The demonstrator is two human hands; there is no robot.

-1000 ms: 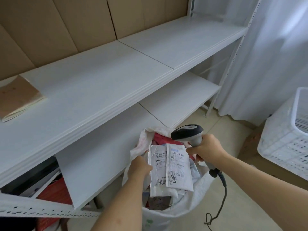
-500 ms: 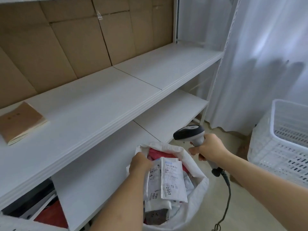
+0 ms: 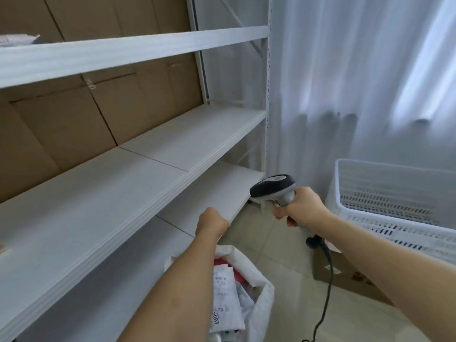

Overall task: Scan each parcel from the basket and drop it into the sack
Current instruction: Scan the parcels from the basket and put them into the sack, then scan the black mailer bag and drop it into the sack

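Head view, the only one. Left hand (image 3: pixel 212 222) raised above the sack (image 3: pixel 259 290), fingers curled under and away from the camera, nothing visible in them; whether quite closed or loosely bent, impossible to tell. Right hand (image 3: pixel 299 208) wrapped tight round the grip of the scanner (image 3: pixel 272 187), head pointing left, cable (image 3: pixel 325 292) trailing down to the floor.

Parcels (image 3: pixel 225 302) lying in the open mouth of the sack, at the lower edge of the frame: flat white mailers with printed labels, something red beneath. Basket (image 3: pixel 350 193) at the right, well apart from the sack, standing on a cardboard box (image 3: pixel 345 275); inside of it hidden by its slatted wall, so no telling how many parcels remain.

Likely light, thin and floppy, with slick plastic skin. Best pinched at an edge or corner, thumb on top, fingers below, label side kept flat and facing up for the scanner. Liable to droop or slip if held by too little; a firm pinch near the middle of one long side probably safest. Nothing fragile apparent.
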